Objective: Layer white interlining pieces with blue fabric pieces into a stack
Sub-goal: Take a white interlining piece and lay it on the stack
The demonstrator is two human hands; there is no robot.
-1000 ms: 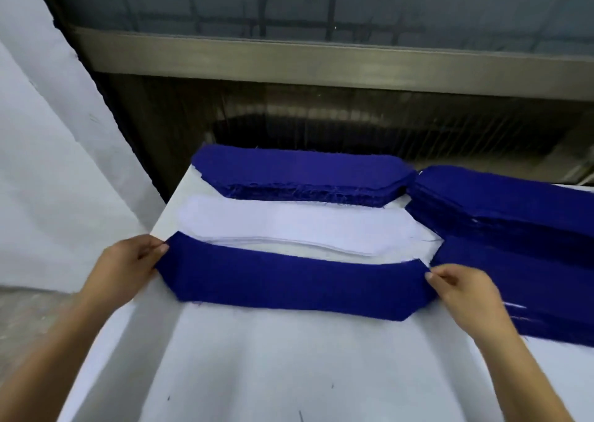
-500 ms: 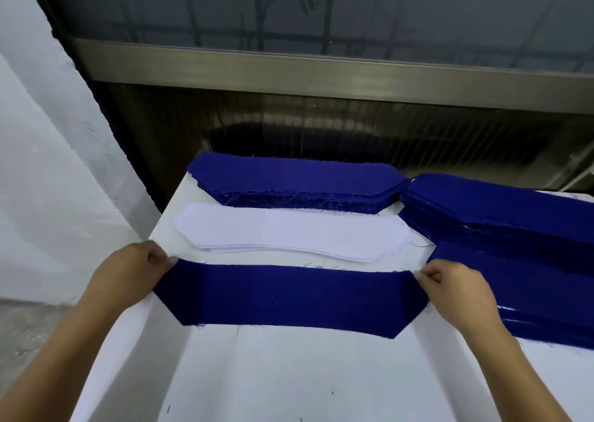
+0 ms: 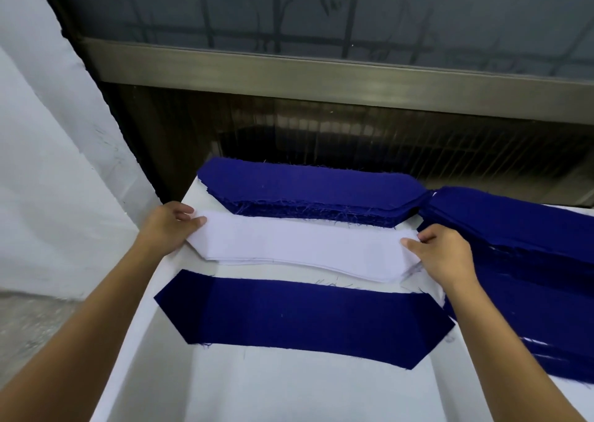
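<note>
One blue fabric piece (image 3: pixel 302 317) lies flat and alone on the white table (image 3: pixel 289 392), nearest to me. Behind it sits a thin stack of white interlining pieces (image 3: pixel 299 248). My left hand (image 3: pixel 168 229) pinches the left tip of the top white piece. My right hand (image 3: pixel 440 256) pinches its right tip. Further back is a thick stack of blue fabric pieces (image 3: pixel 308 195).
More blue fabric stacks (image 3: pixel 527 248) cover the right side of the table. A dark glass and metal-framed barrier (image 3: pixel 321 78) runs right behind the table. White cloth (image 3: pixel 41 164) hangs at the left, beyond the table's left edge.
Both hands let go of the blue piece, which now lies flat near me. They moved back to the white interlining stack and took hold of its two ends.
</note>
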